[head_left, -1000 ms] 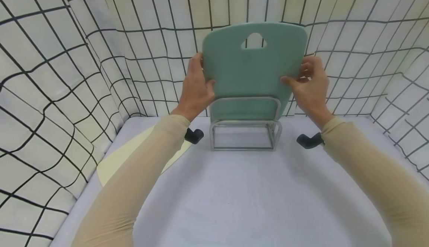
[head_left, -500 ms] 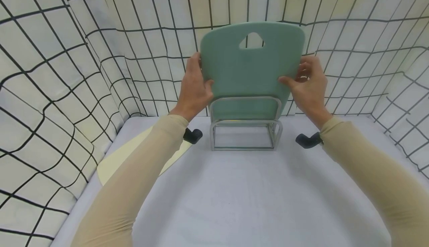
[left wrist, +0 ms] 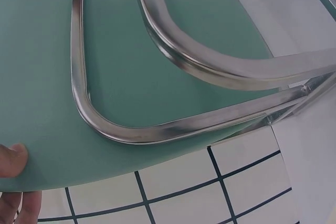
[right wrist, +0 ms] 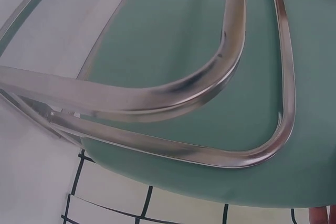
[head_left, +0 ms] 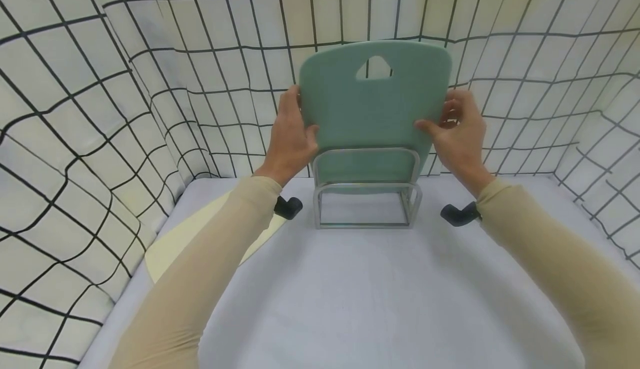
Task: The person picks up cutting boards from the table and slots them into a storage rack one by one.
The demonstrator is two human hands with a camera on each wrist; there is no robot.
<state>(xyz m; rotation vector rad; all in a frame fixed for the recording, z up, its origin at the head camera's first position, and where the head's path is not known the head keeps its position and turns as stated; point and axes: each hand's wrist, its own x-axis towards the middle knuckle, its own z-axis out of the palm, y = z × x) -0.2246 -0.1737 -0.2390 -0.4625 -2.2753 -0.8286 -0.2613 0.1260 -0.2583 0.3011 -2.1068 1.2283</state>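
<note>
A green cutting board (head_left: 372, 108) with a handle hole near its top stands upright in a metal wire rack (head_left: 365, 225). My left hand (head_left: 291, 138) holds the board's left edge, thumb on the near face and fingers behind. On the opposite edge, my right hand (head_left: 461, 135) pinches the board between thumb and fingers. The left wrist view has the board (left wrist: 42, 87) behind the rack's curved bars (left wrist: 157, 134), with a thumb (left wrist: 11, 160) on its face. In the right wrist view, the board (right wrist: 315, 103) also passes behind the rack bars (right wrist: 231, 158).
A pale yellow sheet (head_left: 187, 235) lies on the white table (head_left: 380, 291) at the left, partly under my left forearm. White walls with a black grid (head_left: 240, 69) enclose the back and sides. Black wrist mounts (head_left: 289, 208) stick out from both sleeves.
The board has shifted slightly left and sunk a little lower in the rack, both hands moving with it. The head view has tilted slightly.
</note>
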